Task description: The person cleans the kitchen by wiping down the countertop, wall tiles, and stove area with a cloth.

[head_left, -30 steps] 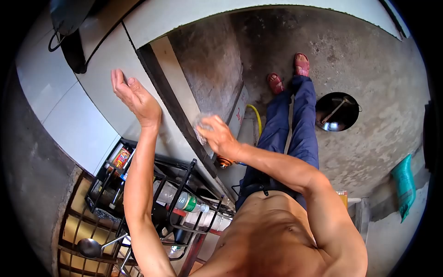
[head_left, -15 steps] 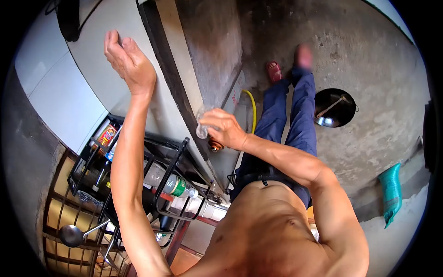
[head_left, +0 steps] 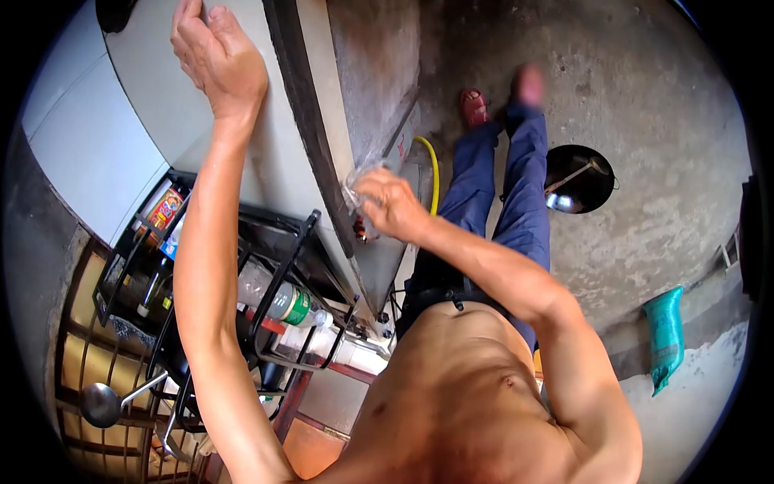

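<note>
My left hand is over the pale countertop, fingers loosely bent and slightly apart, with nothing seen in it. Whether it touches the surface I cannot tell. Crumpled clear plastic, perhaps a thin bag, is pinched in the fingers of my right hand. That hand is beside the counter's dark edge, in front of my waist. Just below the plastic shows a small orange-brown fitting, partly hidden.
Under my left arm a black rack holds a clear bottle with a green label and packets. A ladle hangs at lower left. A wok with a long-handled utensil and a green sack are on the floor. A yellow hose curves near my legs.
The whole view has shifted a little. My left hand has moved slightly farther forward over the countertop. My right hand keeps its hold on the plastic near the counter's edge.
</note>
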`<state>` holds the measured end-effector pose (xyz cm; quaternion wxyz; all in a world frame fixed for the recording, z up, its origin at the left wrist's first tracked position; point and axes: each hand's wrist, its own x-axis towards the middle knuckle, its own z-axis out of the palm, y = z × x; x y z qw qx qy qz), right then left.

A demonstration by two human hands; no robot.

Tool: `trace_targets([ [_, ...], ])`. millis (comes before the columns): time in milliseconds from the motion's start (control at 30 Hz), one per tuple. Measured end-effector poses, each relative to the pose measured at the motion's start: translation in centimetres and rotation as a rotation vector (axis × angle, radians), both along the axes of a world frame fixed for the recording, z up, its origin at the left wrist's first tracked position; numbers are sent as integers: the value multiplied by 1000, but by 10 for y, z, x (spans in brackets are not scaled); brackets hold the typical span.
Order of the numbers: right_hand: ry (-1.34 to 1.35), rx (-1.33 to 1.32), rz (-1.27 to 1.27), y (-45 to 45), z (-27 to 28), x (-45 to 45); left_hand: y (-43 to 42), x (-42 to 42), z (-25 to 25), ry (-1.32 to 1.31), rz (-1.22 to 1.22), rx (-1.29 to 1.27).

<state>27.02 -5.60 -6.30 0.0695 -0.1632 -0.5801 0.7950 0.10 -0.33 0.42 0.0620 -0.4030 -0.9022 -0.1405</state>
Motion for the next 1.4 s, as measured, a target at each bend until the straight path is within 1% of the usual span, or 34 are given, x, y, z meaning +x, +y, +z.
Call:
trace_targets([
  [100, -150, 119, 123, 4, -40, -5, -3, -2, -2, 17, -19, 16],
  [133, -253, -5, 44, 17, -40, -14, -2, -2, -2, 27, -33, 25],
  [200, -122, -29, -81, 52, -29, -32, -1, -4, -1, 46, -19, 23],
  [267, -128, -36, -168, 97, -8, -66, -3, 2, -2, 31, -11, 5],
  [300, -133, -43, -208, 103, -1, -78, -4, 2, 0, 29, -10, -2],
  [367, 40, 46, -450, 77, 3, -98, -1, -4, -2, 36, -2, 9],
  [400, 73, 120, -462, 63, 6, -88, -4, -5, -3, 28, 8, 7],
  [433, 51, 101, -335, 51, 12, -65, -5, -6, -4, 25, 24, 10],
  [467, 47, 61, -316, 30, 15, -42, -4, -5, -4, 21, 20, 1],
  [500, 53, -51, -225, 7, 14, -15, -6, -4, -4, 11, 12, -4],
  [533, 66, -51, -102, -4, 12, 5, -7, -5, -4, 9, 8, -2],
  [633, 68, -33, 30, 14, 6, -11, -3, -5, -3, 18, 8, 2],
  [667, 23, -18, -84, 16, 5, -22, -4, -6, -3, 20, 2, 0],
  [767, -155, -191, -352, 41, 19, -61, -10, -5, -5, 52, -8, -13],
  [800, -129, -76, -278, 34, 16, -46, -9, -3, -3, 38, -12, -19],
  [867, -56, -64, -125, 6, 2, -10, -1, -7, -5, 33, -27, 10],
  [900, -21, -57, -45, 8, 7, -5, -2, -7, -6, 27, -29, 19],
  [933, -67, -66, -26, 7, 8, -10, -5, -7, -5, 34, -24, 27],
  [967, -84, -72, -64, 6, 9, -15, -7, -6, -4, 26, -16, 11],
  [1033, -94, -51, -134, 33, 8, -40, -1, -3, -3, 32, 7, 12],
  [1067, -4, 77, -314, 47, 2, -63, 3, 2, -1, 15, 55, -4],
  [1133, 21, 130, -456, 91, -8, -118, 3, 0, 0, 7, 60, -6],
  [1167, 18, 84, -574, 117, -6, -148, 2, 1, 0, 1, 59, -9],
  [1200, -19, -74, -567, 144, 7, -166, 2, 0, -1, 1, 53, -8],
  [1233, -49, -124, -557, 149, 2, -181, 1, -1, -3, 8, 45, -6],
  [1300, 27, 125, -535, 117, -6, -151, 0, -4, 0, 21, 35, -17],
  [1333, 104, 172, -545, 76, -14, -118, 1, -3, 1, 23, 34, -19],
  [1367, 88, 206, -469, 36, -16, -76, 2, -1, 0, 24, 35, -15],
  [1400, 74, 116, -291, 15, -7, -36, 1, -2, 0, 24, 34, -28],
])
